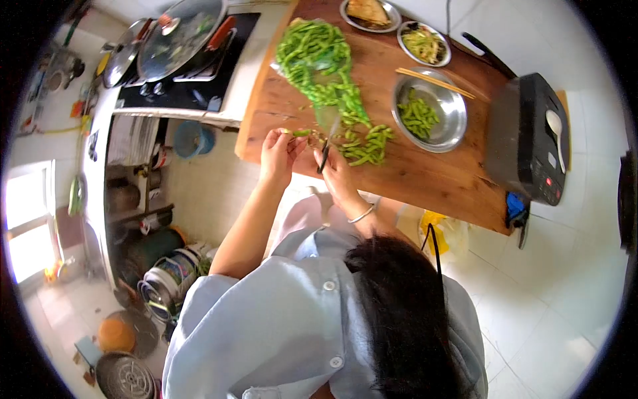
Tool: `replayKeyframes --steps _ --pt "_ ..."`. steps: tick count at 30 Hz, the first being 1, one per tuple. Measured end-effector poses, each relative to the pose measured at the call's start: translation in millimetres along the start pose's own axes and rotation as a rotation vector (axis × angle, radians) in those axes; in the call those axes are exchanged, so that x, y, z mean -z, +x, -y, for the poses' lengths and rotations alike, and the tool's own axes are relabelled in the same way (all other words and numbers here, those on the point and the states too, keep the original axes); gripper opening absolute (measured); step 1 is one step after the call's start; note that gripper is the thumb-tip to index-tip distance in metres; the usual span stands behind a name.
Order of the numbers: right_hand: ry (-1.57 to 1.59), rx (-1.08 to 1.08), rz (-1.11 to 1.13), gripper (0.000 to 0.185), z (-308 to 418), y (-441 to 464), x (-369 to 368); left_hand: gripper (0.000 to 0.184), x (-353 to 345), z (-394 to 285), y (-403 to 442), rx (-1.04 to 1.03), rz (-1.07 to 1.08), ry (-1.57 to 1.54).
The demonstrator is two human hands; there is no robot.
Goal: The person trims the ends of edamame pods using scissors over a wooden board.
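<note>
Pods (312, 56): slim, bumpy, bright green; a big tangled heap on the far left of the table (425, 179), a loose scatter near its front edge, a small batch in the bowl (455, 120).
Wood: brown boards with visible grain and darker patches, slightly glossy.
Metal: the bowl is round, shiny and wide-rimmed; its pods lie toward the left, its right side bare.
Chopsticks (435, 82): two thin, straight, pale sticks across the bowl's far rim.
Dishes: two small round ones beyond the bowl, one with a flat golden piece (367, 11), the other with mixed food (424, 44).
Cooker (525, 139): dark and boxy at the right end, a white spoon (555, 133) on top.
Front edge: slants down to the right; both hands work right by it.
Open room: a narrow bare gap between scatter and bowl, a broader stretch of wood in front of the bowl.
Left hand (276, 154): fingertips pinched together on a single pod (301, 133), close to the scissors (325, 156).
Right hand (337, 174): fingers curled round the black handles; the blades point away, toward the heap. Whether they are parted is too small to tell.
</note>
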State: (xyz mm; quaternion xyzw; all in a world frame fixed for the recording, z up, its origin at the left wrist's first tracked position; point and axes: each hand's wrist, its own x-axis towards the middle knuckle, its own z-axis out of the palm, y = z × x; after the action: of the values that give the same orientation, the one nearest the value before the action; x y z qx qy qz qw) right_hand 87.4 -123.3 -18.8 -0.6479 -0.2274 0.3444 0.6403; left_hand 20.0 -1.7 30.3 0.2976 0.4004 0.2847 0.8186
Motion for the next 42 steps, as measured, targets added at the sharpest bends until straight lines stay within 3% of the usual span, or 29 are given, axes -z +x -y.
replayKeyframes --steps 1,4,8,16,22,23,26,27,30,33,35,38,40,42 --pt "-0.090 -0.152 -0.113 0.022 40 -3 9 0.006 -16 -4 -7 0.020 0.047 -0.004" --pt "0.401 0.086 -0.319 0.022 73 15 40 0.003 -59 15 -7 -0.002 0.187 0.024" --pt "0.555 0.125 -0.372 0.020 93 25 101 0.007 -138 44 -6 0.065 0.285 0.140" --pt "0.209 0.135 -0.512 0.020 90 42 173 0.024 -186 100 35 0.150 0.364 0.219" --pt "0.311 0.208 -0.429 0.014 76 44 175 0.025 -157 78 35 0.034 0.379 0.191" --pt "0.357 0.236 -0.400 0.013 75 43 173 0.023 -149 72 28 0.003 0.278 0.280" --pt "0.399 0.296 -0.284 0.010 74 31 163 0.018 -105 80 28 -0.199 0.298 0.739" --pt "0.396 0.316 -0.241 0.009 73 28 159 0.014 -101 84 19 -0.359 0.269 1.007" --pt "0.236 0.275 -0.226 0.008 67 17 150 0.020 -94 104 11 -0.617 0.322 1.278" --pt "0.274 0.217 -0.118 0.012 68 4 146 0.024 -94 118 13 -0.692 0.340 1.472" --pt "0.266 0.203 -0.062 0.011 61 0 146 0.018 -99 117 13 -0.659 0.326 1.521" --pt "0.198 0.079 -0.036 0.007 53 -8 146 0.014 -99 112 12 -0.754 0.318 1.358" --pt "0.078 -0.115 -0.063 0.007 65 -15 143 0.012 -103 102 9 -0.632 0.252 1.288" --pt "-0.012 -0.061 -0.037 0.008 57 -11 139 0.013 -99 89 11 -0.506 0.236 1.065"
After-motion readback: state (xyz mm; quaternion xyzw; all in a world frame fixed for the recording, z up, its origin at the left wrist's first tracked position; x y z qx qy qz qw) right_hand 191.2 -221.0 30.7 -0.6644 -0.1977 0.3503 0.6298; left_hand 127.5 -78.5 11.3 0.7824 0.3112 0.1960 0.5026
